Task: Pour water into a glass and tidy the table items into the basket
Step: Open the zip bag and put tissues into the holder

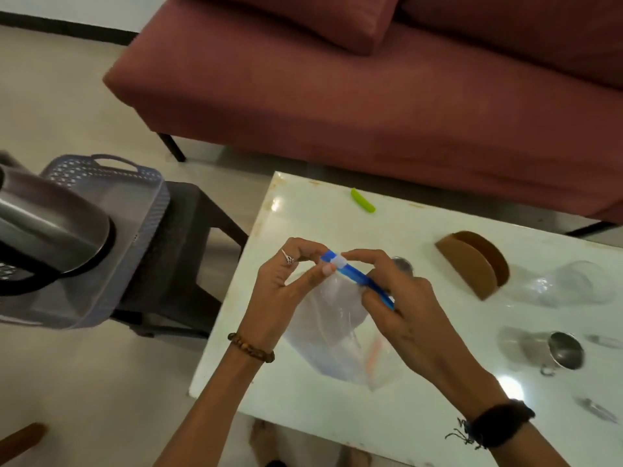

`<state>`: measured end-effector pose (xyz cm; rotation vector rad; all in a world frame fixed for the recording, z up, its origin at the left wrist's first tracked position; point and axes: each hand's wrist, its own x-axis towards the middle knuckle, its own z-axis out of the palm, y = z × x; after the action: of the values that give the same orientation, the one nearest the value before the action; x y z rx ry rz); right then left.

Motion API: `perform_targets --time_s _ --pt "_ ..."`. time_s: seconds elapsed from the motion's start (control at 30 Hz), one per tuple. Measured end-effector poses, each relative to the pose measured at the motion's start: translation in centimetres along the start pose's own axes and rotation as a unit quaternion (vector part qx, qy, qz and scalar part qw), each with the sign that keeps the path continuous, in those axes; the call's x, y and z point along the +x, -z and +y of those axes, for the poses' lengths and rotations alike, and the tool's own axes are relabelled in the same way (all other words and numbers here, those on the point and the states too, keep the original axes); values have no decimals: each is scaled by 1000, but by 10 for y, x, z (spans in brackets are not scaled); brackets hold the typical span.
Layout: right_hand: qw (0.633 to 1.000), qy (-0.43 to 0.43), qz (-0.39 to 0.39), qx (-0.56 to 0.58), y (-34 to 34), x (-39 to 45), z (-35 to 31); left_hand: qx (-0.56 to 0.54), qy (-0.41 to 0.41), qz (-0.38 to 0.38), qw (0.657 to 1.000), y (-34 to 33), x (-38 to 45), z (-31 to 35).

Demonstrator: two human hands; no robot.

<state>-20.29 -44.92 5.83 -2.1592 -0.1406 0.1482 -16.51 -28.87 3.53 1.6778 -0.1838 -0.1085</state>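
Observation:
Above the white table point(303, 399) both my hands hold a clear plastic zip bag point(333, 338) with a blue zip strip point(362, 277) along its top. My left hand point(286, 291) pinches the strip's left end by the white slider. My right hand point(397, 298) grips the strip further right. The bag hangs down onto the table. A grey plastic basket point(111, 183) stands on a dark stool point(188, 251) to the left of the table, with a steel kettle point(43, 227) inside it. A clear glass point(573, 281) lies at the table's right.
A green clip point(362, 200) lies near the table's far edge. A brown cardboard holder point(475, 264) stands right of my hands. A steel jug point(559, 352) sits at the right edge. A red sofa point(371, 79) runs behind the table.

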Motion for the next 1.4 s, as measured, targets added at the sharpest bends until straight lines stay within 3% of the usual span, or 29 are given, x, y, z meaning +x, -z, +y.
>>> perform_targets --time_s 0.1,0.17,0.33,0.5,0.67,0.77,0.83,0.9,1.0,1.07,1.13,1.2,1.3,1.4 --pt "1000 -15 14 5 17 -14 11 25 2 -13 1000 -31 -3 0" --pt "997 1 68 26 23 -18 14 49 -3 -42 998 -44 -6 -1" --pt "987 14 136 78 35 -29 36 17 17 -42 999 -73 -13 -8" --pt "995 4 94 35 44 -39 59 -18 42 2 999 -90 -15 -15" --pt "995 -41 47 -78 63 -55 81 -88 99 140 981 -60 -7 -23" --pt "989 -20 31 -146 67 -54 80 -74 132 145 978 -43 -5 -25" --pt "984 1 36 -176 67 -50 74 -89 169 97 977 -30 -1 -23" --pt "982 21 43 -183 68 -46 67 -73 192 -20 978 -17 6 -16" --pt "982 45 39 -179 67 -42 56 61 172 -225 957 -25 11 -4" --pt "983 55 41 -172 67 -40 51 182 127 -283 933 -43 2 -2" --pt "982 62 44 -171 68 -38 51 237 106 -267 928 -60 -5 -4" --pt "988 34 61 -140 66 -37 53 201 121 -214 948 -71 -6 -9" --pt "985 -16 108 -133 48 -38 48 73 233 -130 961 -77 -3 -18" --pt "989 -80 114 -53 33 -45 43 -44 323 -83 942 -89 -2 -21"
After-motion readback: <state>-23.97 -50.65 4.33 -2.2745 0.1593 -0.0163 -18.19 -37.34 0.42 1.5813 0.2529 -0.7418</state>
